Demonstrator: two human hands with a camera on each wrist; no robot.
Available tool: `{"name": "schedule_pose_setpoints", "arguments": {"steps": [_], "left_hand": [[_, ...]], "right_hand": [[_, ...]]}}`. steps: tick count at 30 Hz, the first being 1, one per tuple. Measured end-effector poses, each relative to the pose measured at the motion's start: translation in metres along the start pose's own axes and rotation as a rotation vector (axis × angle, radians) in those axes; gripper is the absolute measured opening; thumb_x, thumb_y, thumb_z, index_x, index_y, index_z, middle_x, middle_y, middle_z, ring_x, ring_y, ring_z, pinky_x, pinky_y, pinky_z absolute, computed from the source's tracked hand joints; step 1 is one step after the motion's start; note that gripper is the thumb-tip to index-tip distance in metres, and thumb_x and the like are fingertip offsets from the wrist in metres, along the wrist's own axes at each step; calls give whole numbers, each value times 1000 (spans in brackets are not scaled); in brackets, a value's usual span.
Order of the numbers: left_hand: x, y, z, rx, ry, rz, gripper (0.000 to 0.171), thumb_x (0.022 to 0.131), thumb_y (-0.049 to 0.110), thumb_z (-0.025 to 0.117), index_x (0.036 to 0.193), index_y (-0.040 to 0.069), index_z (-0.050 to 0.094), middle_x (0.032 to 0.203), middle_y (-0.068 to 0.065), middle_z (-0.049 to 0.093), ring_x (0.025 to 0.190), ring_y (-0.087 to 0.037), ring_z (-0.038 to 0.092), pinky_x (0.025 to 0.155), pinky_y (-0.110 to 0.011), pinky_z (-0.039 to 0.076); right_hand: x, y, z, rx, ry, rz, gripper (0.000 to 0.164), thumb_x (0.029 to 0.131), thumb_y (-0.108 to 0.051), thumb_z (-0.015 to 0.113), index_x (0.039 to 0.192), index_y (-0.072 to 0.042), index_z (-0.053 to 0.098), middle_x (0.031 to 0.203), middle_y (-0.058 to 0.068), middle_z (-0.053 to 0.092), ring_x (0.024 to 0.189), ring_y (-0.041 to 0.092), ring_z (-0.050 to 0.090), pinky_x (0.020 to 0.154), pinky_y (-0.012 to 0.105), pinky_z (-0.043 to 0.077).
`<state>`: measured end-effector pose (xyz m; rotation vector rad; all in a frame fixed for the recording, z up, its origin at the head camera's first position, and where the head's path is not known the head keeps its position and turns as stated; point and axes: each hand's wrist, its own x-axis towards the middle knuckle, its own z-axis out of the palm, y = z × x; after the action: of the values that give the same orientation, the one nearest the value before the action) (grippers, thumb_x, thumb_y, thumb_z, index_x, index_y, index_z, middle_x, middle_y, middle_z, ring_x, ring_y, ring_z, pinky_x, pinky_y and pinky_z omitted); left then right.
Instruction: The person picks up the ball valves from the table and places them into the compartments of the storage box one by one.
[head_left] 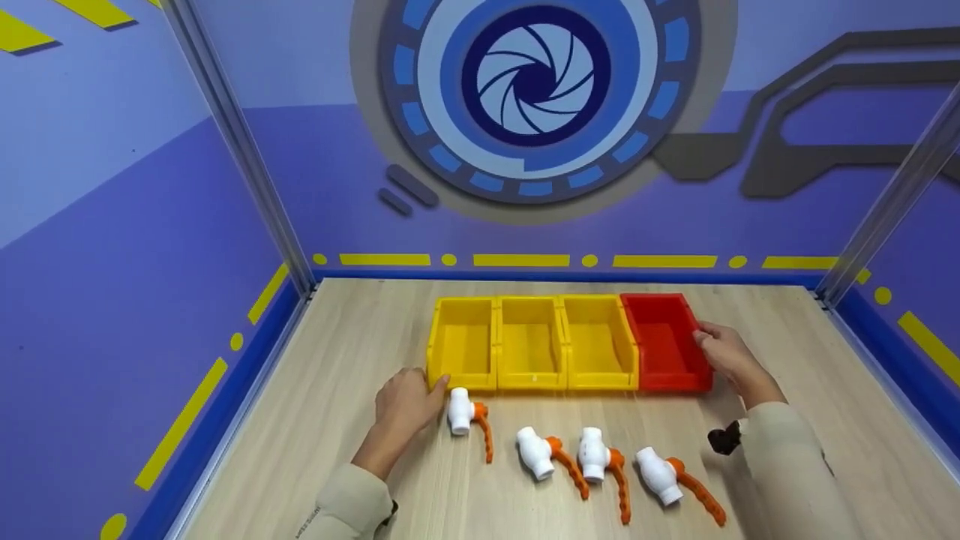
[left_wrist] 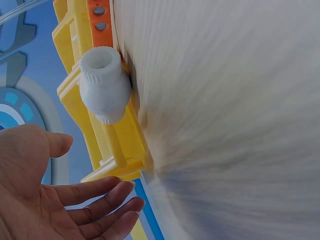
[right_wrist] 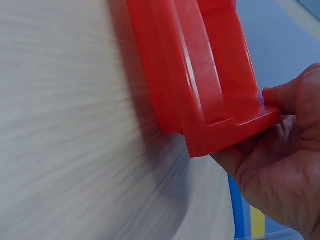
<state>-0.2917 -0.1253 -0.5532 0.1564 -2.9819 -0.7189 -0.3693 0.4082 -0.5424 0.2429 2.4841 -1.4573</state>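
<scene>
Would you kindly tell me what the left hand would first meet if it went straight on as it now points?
Most likely the leftmost rectangular yellow plastic bin in the head view; the left hand is so close that any gap is unclear.

Looks to me like a work booth in a lab or workshop: printed purple-blue panels (head_left: pixel 300 172) wall in the wood-grain bench (head_left: pixel 352 330), metal posts (head_left: pixel 240 150) mark its back corners, a shutter-like emblem (head_left: pixel 536 82) fronts me, and there are plastic bins (head_left: pixel 532 380) and valves (head_left: pixel 592 454) about.
</scene>
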Motion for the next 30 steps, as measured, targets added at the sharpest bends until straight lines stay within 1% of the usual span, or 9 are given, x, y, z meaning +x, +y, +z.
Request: {"name": "schedule_pose_setpoints", "arguments": {"steps": [3, 6, 11, 15, 19, 24, 26, 30], "left_hand": [[-2, 2, -2, 3, 1, 19, 43, 101, 49, 68, 90, 8, 68, 78, -3, 55, 69, -19, 50, 62, -33, 37], [-3, 3, -3, 6, -1, 34, 44, 101, 49, 68, 91, 6, 69, 79, -5, 57, 68, -20, 51, 61, -34, 38], [-4, 2, -3, 5, -14, 28, 44, 101, 49, 68, 93, 6, 69, 80, -3, 55, 68, -19, 50, 61, -33, 36], [-4, -1, -3, -3, -19, 13, 42, 101, 49, 68, 90, 8, 68, 78, -2, 53, 68, -18, 48, 60, -33, 35], [-4, -4, -4, 4, -26, 21, 42, 101, 48, 69, 86, 9, 65, 77, -3, 53, 68, -18, 48, 60, -33, 35], [-3, -7, -5, 12, -25, 22, 42, 101, 48, 69, 87, 9, 66, 78, -3, 53, 69, -19, 49, 61, -34, 36], [-2, -7, -5, 4, -34, 10, 43, 101, 49, 69, 85, 9, 65, 76, -2, 51, 68, -18, 49, 60, -33, 36], [-2, -6, -5, -13, -44, 1, 47, 101, 49, 69, 74, 12, 59, 70, 0, 47, 63, -17, 48, 57, -32, 35]], "right_hand": [[-1, 1, 2, -38, 19, -46, 61, 115, -24, 25, 168, 4, 12, 171, 35, 27, 155, 49, 35, 129, 64, 30], [-3, 1, 4, -58, 38, -69, 61, 115, -23, 24, 167, 7, 14, 169, 37, 28, 153, 50, 37, 128, 64, 31], [-4, 0, 5, -47, 47, -48, 62, 115, -25, 25, 167, 6, 12, 169, 37, 27, 154, 51, 36, 128, 64, 31], [-3, -2, 6, -50, 56, -30, 62, 115, -26, 24, 168, 5, 13, 169, 36, 28, 153, 50, 38, 127, 64, 33], [-4, -2, 7, -56, 64, -5, 62, 115, -26, 25, 168, 5, 14, 169, 35, 30, 150, 49, 41, 126, 63, 35], [-4, -3, 10, -64, 70, 11, 62, 115, -26, 26, 167, 7, 15, 169, 35, 30, 151, 49, 39, 127, 62, 35], [-4, -4, 10, -69, 73, 13, 63, 115, -26, 26, 167, 7, 15, 169, 35, 29, 152, 49, 39, 127, 62, 35], [-3, -7, 8, -86, 89, 3, 63, 114, -25, 26, 166, 9, 17, 168, 37, 30, 150, 50, 40, 126, 63, 35]]}}
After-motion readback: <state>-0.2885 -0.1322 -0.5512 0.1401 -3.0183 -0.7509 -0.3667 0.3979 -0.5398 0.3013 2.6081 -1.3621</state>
